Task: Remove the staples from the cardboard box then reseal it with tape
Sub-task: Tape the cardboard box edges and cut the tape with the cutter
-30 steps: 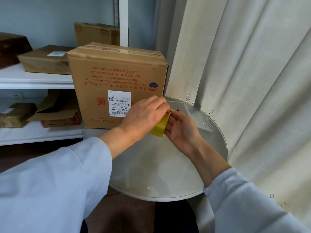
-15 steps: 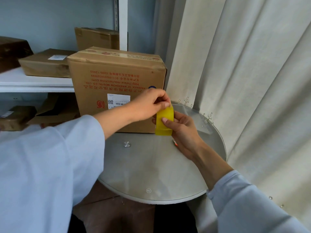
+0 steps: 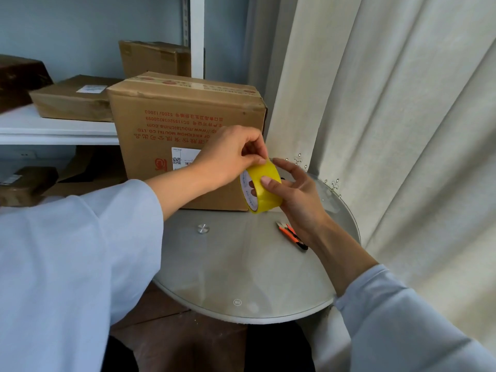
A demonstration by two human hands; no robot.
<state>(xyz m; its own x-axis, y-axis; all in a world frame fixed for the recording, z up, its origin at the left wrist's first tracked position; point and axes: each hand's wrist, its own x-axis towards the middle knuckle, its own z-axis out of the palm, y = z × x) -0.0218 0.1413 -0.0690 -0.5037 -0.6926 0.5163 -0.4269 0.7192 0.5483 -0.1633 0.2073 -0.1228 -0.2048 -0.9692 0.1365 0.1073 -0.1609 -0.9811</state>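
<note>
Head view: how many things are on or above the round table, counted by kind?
Cardboard box standing on the round table: 1
Yellow tape roll, held by the right hand, left hand pinching at its top: 1
Orange cutter lying on the glass: 1
Total: 3

single head-worn cam, looks forward and down from above the near edge of the round desk (image 3: 241,277), close range, shelf (image 3: 53,130) behind the desk at upper left.
</note>
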